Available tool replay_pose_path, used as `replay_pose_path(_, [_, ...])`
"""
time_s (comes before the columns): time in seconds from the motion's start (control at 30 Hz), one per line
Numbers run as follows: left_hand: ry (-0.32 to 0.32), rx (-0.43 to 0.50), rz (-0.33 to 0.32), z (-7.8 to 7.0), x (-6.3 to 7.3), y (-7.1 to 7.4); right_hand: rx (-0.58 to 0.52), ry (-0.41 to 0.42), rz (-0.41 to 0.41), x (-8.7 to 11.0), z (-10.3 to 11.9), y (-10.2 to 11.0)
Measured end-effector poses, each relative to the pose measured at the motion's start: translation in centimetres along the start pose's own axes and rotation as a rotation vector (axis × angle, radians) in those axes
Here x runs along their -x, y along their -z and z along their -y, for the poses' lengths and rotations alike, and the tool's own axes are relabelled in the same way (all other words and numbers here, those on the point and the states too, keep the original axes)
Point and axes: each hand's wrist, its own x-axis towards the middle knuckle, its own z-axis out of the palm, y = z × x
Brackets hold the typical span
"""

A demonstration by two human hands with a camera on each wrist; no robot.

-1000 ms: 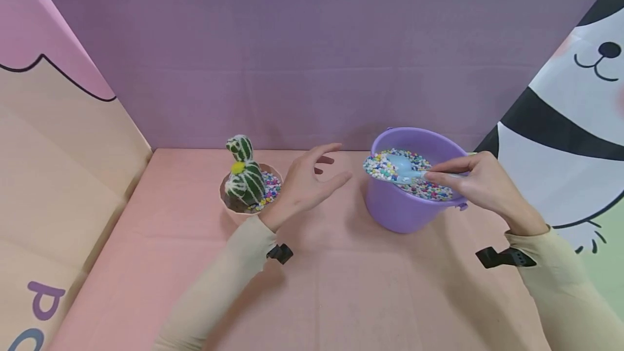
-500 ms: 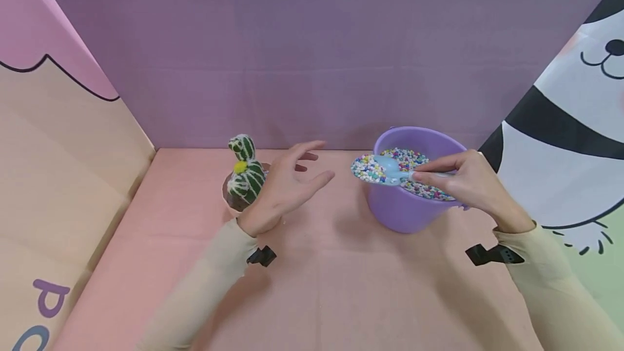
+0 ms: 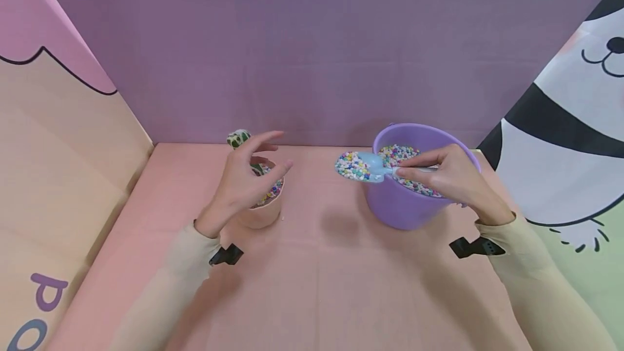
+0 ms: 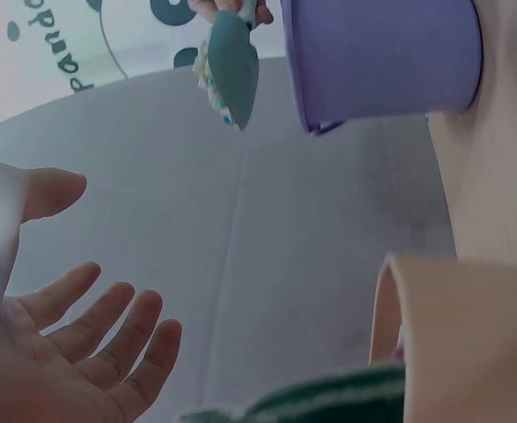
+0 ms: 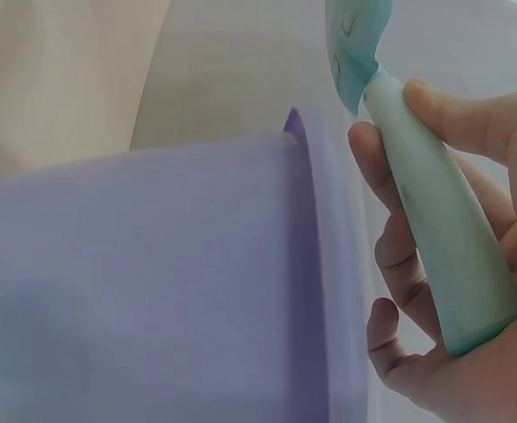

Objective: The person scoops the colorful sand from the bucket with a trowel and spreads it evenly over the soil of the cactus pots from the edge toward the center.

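Observation:
My right hand (image 3: 450, 177) grips the handle (image 5: 439, 211) of a light blue toy shovel (image 3: 374, 167) above the near left rim of a purple bucket (image 3: 395, 213). Small multicoloured beads (image 3: 352, 167) are heaped in the shovel's blade, which sticks out left past the bucket. More beads lie inside the bucket. My left hand (image 3: 239, 183) hovers with spread, relaxed fingers over a peach flowerpot (image 3: 265, 214), holding nothing. In the pot stand a green-and-white cactus (image 3: 239, 138), mostly hidden behind that hand, and coloured beads (image 3: 273, 191).
A pink cloth (image 3: 302, 270) covers the tabletop, with a purple backdrop (image 3: 312, 58) rising behind. Printed panels stand on both sides, a panda (image 3: 551, 161) on the right one. A tiny bead (image 3: 283, 218) lies beside the pot.
The loaded shovel has moved left in my right hand, from over the bucket to past its left rim. My left hand has also shifted left, now covering most of the cactus.

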Motion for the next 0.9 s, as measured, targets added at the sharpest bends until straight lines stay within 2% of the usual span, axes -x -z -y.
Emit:
replay_pose_path(0.33, [0.018, -0.062, -0.097, 1.6, 1.5, 3.3, -0.09, 0.033, 0.012, -0.5, 0.8, -1.7])
replay_pose_path(0.5, [0.052, -0.044, -0.171, 2.3, 2.2, 4.7, -0.097, 0.051, 0.052, -0.8, 1.2, -2.5])
replay_pose_path(0.67, [0.086, -0.011, -0.22, 2.8, 3.1, 5.8, -0.087, 0.073, 0.06, -1.1, 1.8, -3.1])
replay_pose_path(0.9, [0.1, -0.044, -0.27, 3.8, 4.0, 6.9, -0.08, 0.122, 0.056, -1.6, 2.5, -4.0])
